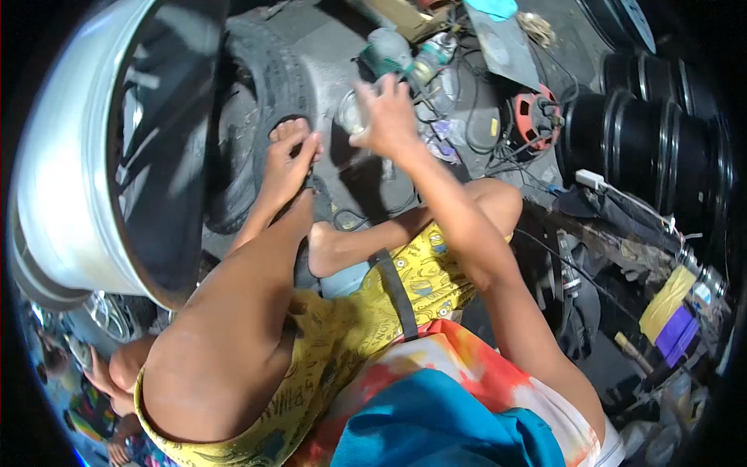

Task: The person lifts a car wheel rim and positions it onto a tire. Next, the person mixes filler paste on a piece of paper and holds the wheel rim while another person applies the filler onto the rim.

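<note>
My left hand (286,166) is beside my foot in a black sandal (289,131), its thumb and fingers drawn together; what they hold, if anything, is hidden. Raised over the floor, my right hand (387,117) has its fingers spread and slightly blurred. Just left of its fingertips is a round, clear or silvery object (351,113), partly covered by the hand. A grey-green power tool (387,51) lies beyond the right hand. The dark tire (280,78) lies left of my foot.
A large silver wheel rim (74,163) fills the left side. Black rims (638,140) stand at right, near a red-and-black cable reel (535,118). Cables cross the floor (323,47). Another person's hand (101,373) shows at lower left.
</note>
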A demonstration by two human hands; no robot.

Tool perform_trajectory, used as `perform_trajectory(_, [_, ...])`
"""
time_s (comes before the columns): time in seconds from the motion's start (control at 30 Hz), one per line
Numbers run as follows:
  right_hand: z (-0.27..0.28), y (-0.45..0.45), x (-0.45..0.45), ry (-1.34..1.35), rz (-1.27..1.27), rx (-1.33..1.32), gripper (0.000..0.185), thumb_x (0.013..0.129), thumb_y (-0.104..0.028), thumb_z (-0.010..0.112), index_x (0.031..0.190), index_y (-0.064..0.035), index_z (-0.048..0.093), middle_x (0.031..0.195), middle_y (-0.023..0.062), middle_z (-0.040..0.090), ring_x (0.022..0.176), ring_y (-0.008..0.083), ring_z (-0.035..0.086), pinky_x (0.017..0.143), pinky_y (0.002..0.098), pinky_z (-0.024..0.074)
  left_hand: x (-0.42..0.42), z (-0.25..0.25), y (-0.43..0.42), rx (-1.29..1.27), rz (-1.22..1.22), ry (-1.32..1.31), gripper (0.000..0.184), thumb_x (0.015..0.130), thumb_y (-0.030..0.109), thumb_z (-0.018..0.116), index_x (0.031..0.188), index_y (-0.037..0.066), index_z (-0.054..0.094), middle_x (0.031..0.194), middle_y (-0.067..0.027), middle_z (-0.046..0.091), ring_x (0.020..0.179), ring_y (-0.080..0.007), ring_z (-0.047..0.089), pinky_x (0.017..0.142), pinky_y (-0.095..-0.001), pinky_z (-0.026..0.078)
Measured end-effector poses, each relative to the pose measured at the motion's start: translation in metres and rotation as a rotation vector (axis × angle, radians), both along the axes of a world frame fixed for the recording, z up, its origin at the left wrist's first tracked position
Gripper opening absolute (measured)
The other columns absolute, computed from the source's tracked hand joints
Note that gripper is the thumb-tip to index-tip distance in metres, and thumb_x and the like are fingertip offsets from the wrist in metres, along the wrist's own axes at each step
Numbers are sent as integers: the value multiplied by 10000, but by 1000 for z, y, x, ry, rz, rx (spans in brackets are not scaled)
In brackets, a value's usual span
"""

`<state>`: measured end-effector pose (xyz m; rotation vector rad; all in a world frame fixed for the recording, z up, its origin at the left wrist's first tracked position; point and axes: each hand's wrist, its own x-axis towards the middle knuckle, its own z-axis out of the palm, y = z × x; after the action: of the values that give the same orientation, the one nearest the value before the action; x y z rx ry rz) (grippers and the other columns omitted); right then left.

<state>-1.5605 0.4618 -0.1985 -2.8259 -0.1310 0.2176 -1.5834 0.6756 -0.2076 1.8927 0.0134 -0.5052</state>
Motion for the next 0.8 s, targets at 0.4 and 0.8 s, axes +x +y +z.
perform_trajectory(0.4, [-24,14,5,-5,67,-117,584,624,-108,800,1166,-70,587,1201,114,482,1168,314,465,919,415,456,2,-7,-1,67,-102,-73,326,981,258,596,809,-8,673,693,-83,641,677,-168,597,705,-298,466])
perform_trajectory(0.8, [-31,8,-30,-364,-55,25,690,591,-62,769,1235,-47,523,1213,208,453,1121,373,456,978,448,426,1,-7,-5,105,-99,-101,319,1004,247,582,850,-15,679,721,-32,631,676,-110,562,681,-254,452])
